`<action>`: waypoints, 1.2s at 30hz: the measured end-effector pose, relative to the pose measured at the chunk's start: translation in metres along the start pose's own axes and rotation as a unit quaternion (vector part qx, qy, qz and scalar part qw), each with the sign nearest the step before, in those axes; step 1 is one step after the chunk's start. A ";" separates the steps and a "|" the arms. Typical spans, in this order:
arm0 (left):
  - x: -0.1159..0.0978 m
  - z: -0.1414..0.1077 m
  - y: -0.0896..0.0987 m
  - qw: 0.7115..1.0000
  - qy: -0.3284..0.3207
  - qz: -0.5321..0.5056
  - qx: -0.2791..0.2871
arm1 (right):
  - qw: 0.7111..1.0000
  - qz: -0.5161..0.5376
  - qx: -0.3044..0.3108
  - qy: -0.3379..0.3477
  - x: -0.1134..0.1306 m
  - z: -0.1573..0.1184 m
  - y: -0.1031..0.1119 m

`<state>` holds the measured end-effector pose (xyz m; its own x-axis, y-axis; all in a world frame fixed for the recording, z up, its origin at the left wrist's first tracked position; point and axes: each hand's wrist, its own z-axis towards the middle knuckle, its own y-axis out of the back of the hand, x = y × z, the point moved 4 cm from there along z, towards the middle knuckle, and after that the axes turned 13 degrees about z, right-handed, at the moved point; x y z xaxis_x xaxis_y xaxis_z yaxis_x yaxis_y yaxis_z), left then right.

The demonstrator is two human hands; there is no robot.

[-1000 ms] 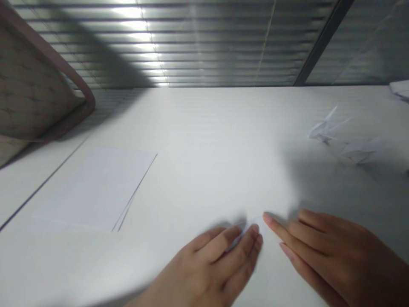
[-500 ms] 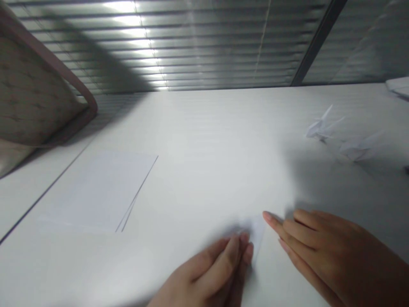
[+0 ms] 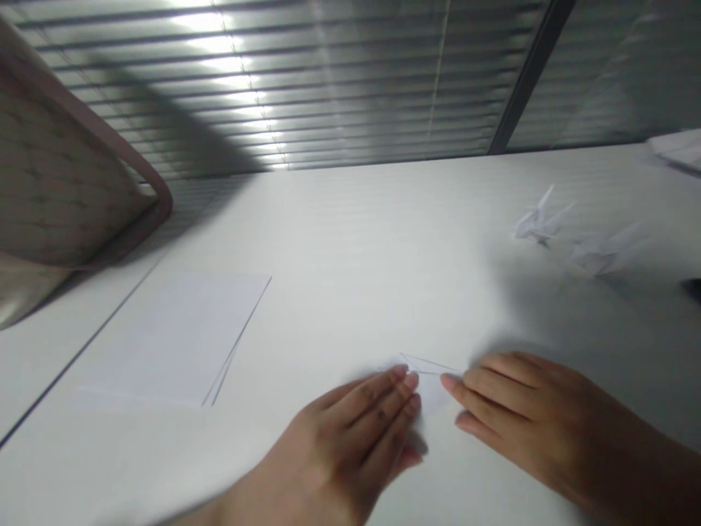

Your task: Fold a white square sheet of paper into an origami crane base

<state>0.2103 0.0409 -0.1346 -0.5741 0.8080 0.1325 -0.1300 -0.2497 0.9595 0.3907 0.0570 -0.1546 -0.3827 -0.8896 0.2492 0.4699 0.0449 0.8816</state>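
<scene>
A small folded white paper (image 3: 434, 393) lies on the table between my hands, with a narrow raised fold along its far side. Across its left part rests my left hand (image 3: 350, 431), fingers together and pressing down, the thumb low beside them. My right hand (image 3: 526, 409) has its fingertips closed at the paper's right corner, its thumb a little nearer to me. The paper's left part is hidden under my left fingers.
Several flat white sheets (image 3: 180, 336) lie stacked at the left. Two folded paper cranes, a far one (image 3: 535, 225) and a nearer one (image 3: 596, 256), stand at the right. A quilted bag (image 3: 66, 175) is at the left edge, before the window blinds (image 3: 350, 88).
My left hand has gone from pinching the paper to lying over it, fingers extended. The right fingertips have moved onto the paper's corner, and a fold now stands up along its far side.
</scene>
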 end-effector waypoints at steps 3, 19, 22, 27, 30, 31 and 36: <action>0.001 -0.003 0.005 1.000 -0.020 -0.013 0.004 | 0.999 0.028 0.006 -0.021 -0.001 0.000 -0.006; 0.000 0.001 0.004 0.998 0.020 -0.026 -0.060 | 0.994 0.096 -0.054 -0.010 -0.004 0.009 -0.001; 0.004 0.002 0.004 0.997 0.030 -0.045 -0.064 | 0.990 0.125 -0.058 -0.017 -0.007 0.009 -0.001; 0.007 0.000 0.001 0.992 0.066 -0.070 -0.083 | 0.976 0.207 -0.040 -0.061 -0.014 0.007 -0.006; 0.006 -0.003 -0.002 0.986 0.099 -0.087 -0.101 | 0.967 0.236 -0.036 -0.086 -0.016 0.006 -0.008; 0.005 -0.004 -0.003 0.984 0.111 -0.097 -0.103 | 0.965 0.245 -0.039 -0.090 -0.016 0.006 -0.008; 0.001 -0.003 -0.008 0.970 0.169 -0.153 -0.085 | 0.955 0.268 -0.058 -0.113 -0.018 0.006 -0.009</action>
<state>0.2083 0.0423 -0.1431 -0.7161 0.6442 -0.2690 -0.4515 -0.1336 0.8822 0.3884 0.0750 -0.1644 -0.2187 -0.6311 0.7443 0.7268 0.4036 0.5558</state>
